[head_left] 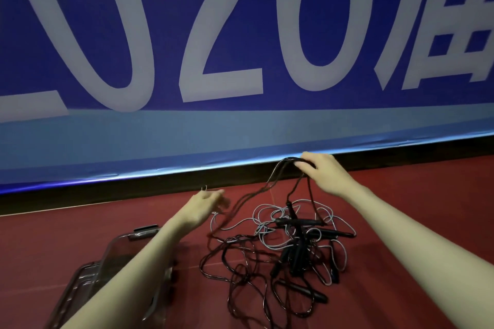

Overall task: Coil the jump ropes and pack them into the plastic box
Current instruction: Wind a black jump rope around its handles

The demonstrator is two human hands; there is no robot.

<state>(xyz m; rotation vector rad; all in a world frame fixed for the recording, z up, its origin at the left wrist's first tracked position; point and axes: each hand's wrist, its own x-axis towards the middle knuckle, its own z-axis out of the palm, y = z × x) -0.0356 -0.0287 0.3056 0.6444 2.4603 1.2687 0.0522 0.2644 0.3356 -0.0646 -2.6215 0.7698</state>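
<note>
Rope point(270, 181) hangs from right hand point(320, 171), above tangled pile point(288, 243).

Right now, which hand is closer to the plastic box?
Left. The left hand hovers just beyond the box, its forearm crossing over it. The right hand is farther right, lifting rope loops.
</note>
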